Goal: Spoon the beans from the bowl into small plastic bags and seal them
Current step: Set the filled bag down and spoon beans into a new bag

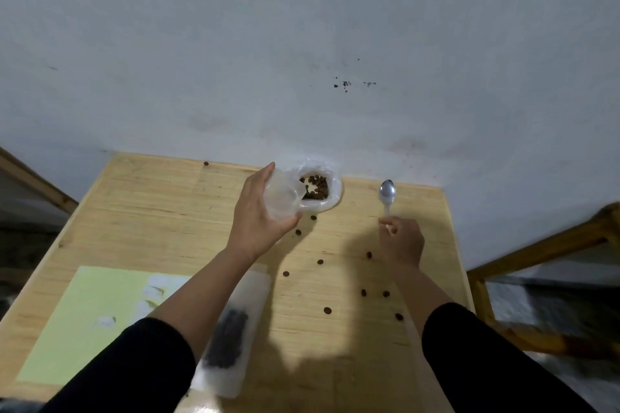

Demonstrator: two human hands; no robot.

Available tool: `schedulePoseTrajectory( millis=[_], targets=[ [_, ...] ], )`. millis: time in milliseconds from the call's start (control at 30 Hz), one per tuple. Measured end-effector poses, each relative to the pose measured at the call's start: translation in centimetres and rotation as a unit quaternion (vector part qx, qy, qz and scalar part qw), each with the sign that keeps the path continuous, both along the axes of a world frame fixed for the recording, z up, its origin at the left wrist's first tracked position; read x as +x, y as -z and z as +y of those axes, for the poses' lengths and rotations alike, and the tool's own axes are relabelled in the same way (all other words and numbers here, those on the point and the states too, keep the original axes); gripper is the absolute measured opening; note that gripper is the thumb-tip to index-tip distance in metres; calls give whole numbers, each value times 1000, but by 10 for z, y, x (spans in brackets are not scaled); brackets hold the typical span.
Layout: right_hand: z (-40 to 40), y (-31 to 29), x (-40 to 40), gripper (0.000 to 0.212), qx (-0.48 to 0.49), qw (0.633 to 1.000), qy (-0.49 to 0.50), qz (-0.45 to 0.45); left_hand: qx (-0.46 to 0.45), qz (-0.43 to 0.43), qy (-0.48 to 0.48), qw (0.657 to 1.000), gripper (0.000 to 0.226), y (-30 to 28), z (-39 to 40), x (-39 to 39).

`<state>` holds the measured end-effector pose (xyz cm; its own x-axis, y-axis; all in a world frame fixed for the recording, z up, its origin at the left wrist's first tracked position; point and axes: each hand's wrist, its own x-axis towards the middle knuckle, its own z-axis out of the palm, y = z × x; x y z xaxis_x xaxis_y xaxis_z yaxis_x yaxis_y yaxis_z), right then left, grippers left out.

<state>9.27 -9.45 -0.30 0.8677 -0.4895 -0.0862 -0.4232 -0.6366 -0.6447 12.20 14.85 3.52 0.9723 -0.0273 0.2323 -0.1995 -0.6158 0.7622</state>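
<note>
My left hand (256, 214) grips a clear plastic bowl (281, 199), tilted on its side with its mouth toward an open plastic bag (330, 203) at the table's far edge. Brown beans (317, 186) lie inside that bag. My right hand (401, 241) pinches the handle of a metal spoon (386, 193), whose head points away from me, to the right of the bag. A long plastic bag with dark beans (231, 335) lies flat near me, partly under my left forearm. Several loose beans (320, 261) are scattered on the wood.
The wooden table (161, 211) stands against a pale wall. A light green sheet (87, 322) with small white pieces lies at the near left. Wooden frames (543, 248) flank the table on both sides. One stray bean (206, 163) sits at the far edge.
</note>
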Motion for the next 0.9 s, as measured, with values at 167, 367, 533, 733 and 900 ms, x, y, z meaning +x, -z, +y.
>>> schedulePoseTrajectory(
  millis=[167,367,533,733,900],
  targets=[
    [-22,27,6,22,-27,999,-28,26,16,12,-45,999,94,7,-8,2],
    [-24,40,14,19,-47,998,-31,11,11,31,-81,996,94,12,-14,1],
    [-21,40,17,23,-48,998,-31,31,9,47,-91,995,94,15,-16,3],
    [-18,20,19,20,7,999,-39,36,-8,59,-90,994,95,20,-7,10],
    [10,-27,21,9,212,975,-24,-59,-12,66,-70,995,96,23,5,13]
  ],
)
